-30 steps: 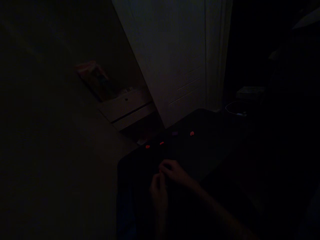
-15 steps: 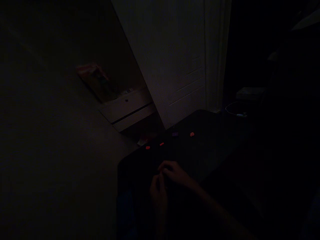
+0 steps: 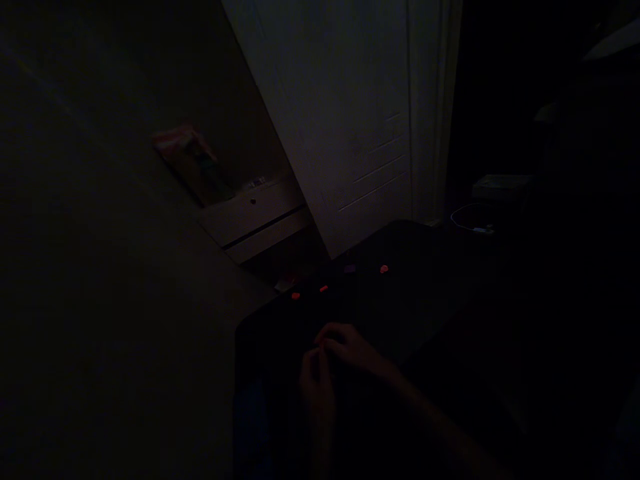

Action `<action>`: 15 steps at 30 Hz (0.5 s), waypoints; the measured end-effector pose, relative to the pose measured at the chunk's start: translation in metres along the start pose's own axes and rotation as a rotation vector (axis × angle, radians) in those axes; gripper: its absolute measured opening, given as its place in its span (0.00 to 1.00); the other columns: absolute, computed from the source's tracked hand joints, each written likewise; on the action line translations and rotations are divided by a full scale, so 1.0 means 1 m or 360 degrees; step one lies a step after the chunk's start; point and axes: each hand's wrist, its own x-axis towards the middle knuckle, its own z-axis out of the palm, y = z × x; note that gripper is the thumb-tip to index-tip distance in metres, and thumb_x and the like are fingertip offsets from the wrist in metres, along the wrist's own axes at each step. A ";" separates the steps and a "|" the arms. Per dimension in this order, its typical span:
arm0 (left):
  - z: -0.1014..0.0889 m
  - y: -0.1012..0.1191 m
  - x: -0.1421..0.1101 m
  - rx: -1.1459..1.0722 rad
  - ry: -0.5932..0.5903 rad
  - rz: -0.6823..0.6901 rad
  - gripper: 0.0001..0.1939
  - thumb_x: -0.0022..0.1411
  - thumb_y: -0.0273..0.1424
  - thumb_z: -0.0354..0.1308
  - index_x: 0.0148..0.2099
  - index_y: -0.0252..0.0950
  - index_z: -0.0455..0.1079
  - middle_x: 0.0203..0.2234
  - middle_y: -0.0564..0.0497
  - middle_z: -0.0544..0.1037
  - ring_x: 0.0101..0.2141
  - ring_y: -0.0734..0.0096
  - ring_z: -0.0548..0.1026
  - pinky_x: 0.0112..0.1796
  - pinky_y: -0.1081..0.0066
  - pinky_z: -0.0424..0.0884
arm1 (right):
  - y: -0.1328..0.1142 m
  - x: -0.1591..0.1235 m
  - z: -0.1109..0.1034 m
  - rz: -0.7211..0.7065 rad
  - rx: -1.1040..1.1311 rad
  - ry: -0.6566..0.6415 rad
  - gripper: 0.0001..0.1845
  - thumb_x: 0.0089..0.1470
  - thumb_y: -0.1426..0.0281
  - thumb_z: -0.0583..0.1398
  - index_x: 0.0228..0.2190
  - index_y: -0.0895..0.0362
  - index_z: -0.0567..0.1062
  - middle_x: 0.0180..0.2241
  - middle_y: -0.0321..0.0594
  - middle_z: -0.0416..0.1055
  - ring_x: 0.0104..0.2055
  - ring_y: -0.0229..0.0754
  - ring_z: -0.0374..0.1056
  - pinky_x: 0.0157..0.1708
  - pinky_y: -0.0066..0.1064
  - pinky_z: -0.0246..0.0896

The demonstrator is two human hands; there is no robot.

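In very dim light, my left hand and my right hand meet fingertip to fingertip over the dark table. Both are closed in a pinch. A small reddish bit shows where the fingertips come together, too dark to name. Beyond my hands lie a small orange-red piece, a short orange-red bar and a ring-like orange-red piece. A small dark purple block sits near the table's far edge.
A pale panelled door stands behind the table. Left of it is a cabinet with a drawer, a colourful package above. A white cable and a pale box are at the right. Something bluish lies lower left.
My hands have barely moved and stay together at the fingertips. The pieces on the table have not moved. The door looks slightly brighter.
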 end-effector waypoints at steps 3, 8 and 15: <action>0.000 -0.001 0.001 -0.0030 0.0015 0.0005 0.33 0.54 0.63 0.57 0.36 0.35 0.75 0.26 0.47 0.77 0.27 0.65 0.74 0.30 0.68 0.71 | -0.001 -0.001 0.000 -0.0002 0.0004 -0.0002 0.10 0.53 0.75 0.58 0.33 0.57 0.80 0.36 0.40 0.79 0.41 0.44 0.74 0.43 0.32 0.66; 0.000 -0.004 0.002 -0.0057 0.0024 -0.0022 0.33 0.53 0.63 0.58 0.36 0.34 0.75 0.27 0.47 0.78 0.28 0.65 0.75 0.30 0.68 0.72 | 0.001 0.000 -0.001 -0.0022 -0.0013 0.0002 0.10 0.54 0.74 0.58 0.34 0.57 0.80 0.36 0.39 0.80 0.41 0.44 0.74 0.44 0.33 0.66; 0.001 -0.005 0.002 -0.0026 0.0006 -0.0058 0.32 0.54 0.62 0.57 0.37 0.35 0.74 0.27 0.47 0.77 0.28 0.64 0.75 0.31 0.67 0.72 | -0.002 -0.001 0.000 -0.0010 -0.0024 0.0018 0.11 0.54 0.74 0.58 0.35 0.56 0.81 0.38 0.41 0.80 0.43 0.45 0.75 0.46 0.34 0.67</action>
